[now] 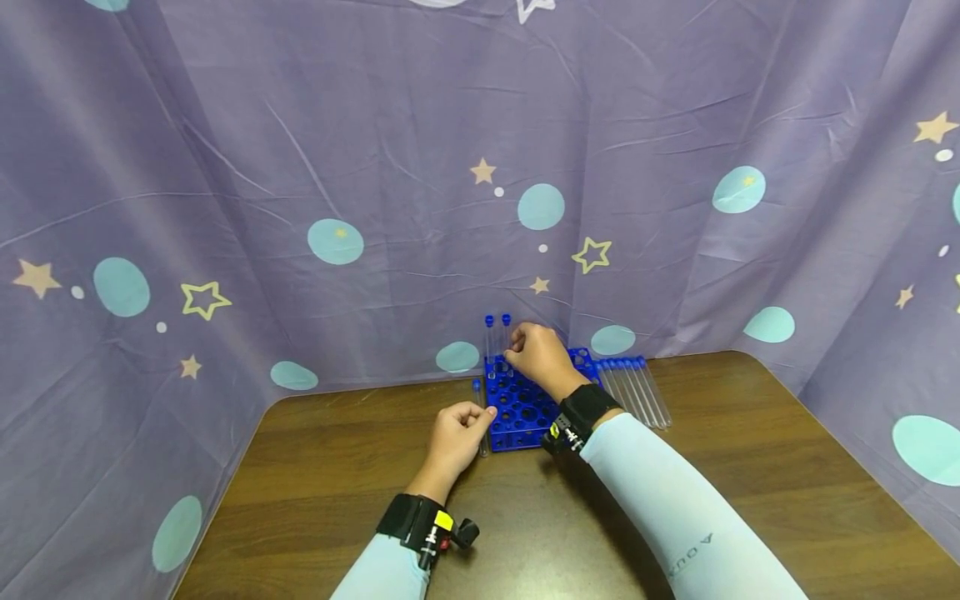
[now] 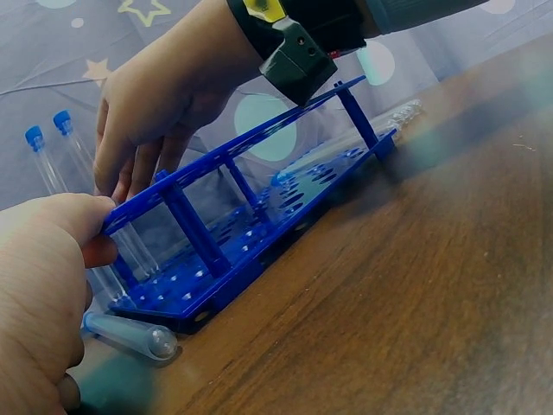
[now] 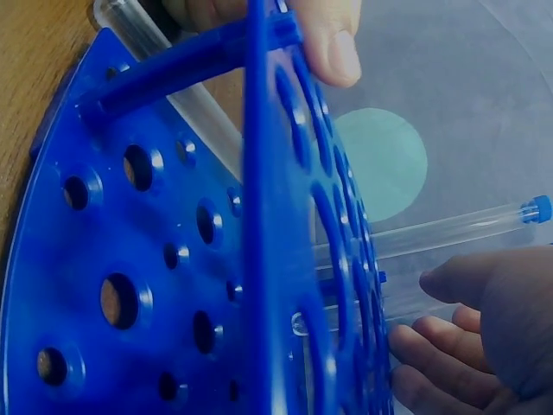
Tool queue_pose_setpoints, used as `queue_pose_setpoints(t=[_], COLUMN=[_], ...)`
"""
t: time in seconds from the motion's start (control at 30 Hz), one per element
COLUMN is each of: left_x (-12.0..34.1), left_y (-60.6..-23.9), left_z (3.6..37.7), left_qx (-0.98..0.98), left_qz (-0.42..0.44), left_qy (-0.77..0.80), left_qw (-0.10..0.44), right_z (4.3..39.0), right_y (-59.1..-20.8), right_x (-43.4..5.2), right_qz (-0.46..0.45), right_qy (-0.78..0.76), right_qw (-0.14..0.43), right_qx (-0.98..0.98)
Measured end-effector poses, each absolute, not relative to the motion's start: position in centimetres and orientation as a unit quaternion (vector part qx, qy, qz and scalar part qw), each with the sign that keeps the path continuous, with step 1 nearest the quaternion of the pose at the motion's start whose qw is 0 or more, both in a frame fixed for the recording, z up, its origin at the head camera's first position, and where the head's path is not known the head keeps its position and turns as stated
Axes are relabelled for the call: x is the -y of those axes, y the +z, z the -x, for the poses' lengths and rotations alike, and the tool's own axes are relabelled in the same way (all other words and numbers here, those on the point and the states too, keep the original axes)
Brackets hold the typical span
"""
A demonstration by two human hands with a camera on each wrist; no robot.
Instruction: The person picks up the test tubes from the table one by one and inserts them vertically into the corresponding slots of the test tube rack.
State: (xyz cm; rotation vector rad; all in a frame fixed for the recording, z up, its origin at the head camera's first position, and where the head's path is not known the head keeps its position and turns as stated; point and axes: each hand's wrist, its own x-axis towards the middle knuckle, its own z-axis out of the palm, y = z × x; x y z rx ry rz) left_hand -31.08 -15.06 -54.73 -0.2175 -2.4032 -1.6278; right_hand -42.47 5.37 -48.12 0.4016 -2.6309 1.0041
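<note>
A blue test tube rack [image 1: 517, 439] stands on the table, its top plate dotted with round holes. My left hand [image 1: 454, 442] grips its near left corner, thumb over the top plate and a finger beneath. Two clear test tubes with blue caps stand in the far left holes. My right hand [image 1: 542, 358] pinches the right one of these, a test tube [image 3: 415, 309] whose cap the hand hides in the right wrist view. The other upright test tube [image 3: 458, 231] is beside it, untouched. Another capped test tube [image 2: 134, 335] lies along the rack's left side, below the left hand.
Several capped test tubes [image 1: 637, 392] lie side by side at the rack's right. Behind the wooden table [image 1: 300, 492] hangs a purple curtain [image 1: 420, 125] with stars and spots, close to the rack's back. A camera strap [image 1: 588, 404] is on the right wrist, near the rack.
</note>
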Motion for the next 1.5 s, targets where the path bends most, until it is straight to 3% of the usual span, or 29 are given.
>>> queue_pose_setpoints(t=[0.47,1.5], left_x=[15.2,14.9], left_y=[-55.0,-55.0], left_z=[31.0,31.0], left_qx=[0.824,0.821], left_qz=[0.075,0.069], left_qy=[-0.550,-0.555], left_qw=[0.115,0.117], right_z=[40.3,36.4], right_y=[-46.3,-45.2], right_x=[-6.7,-21.8], right_qz=[-0.122,-0.046], right_qy=[0.375,0.357], right_qw=[0.120,0.051], right_qx=[0.911,0.932])
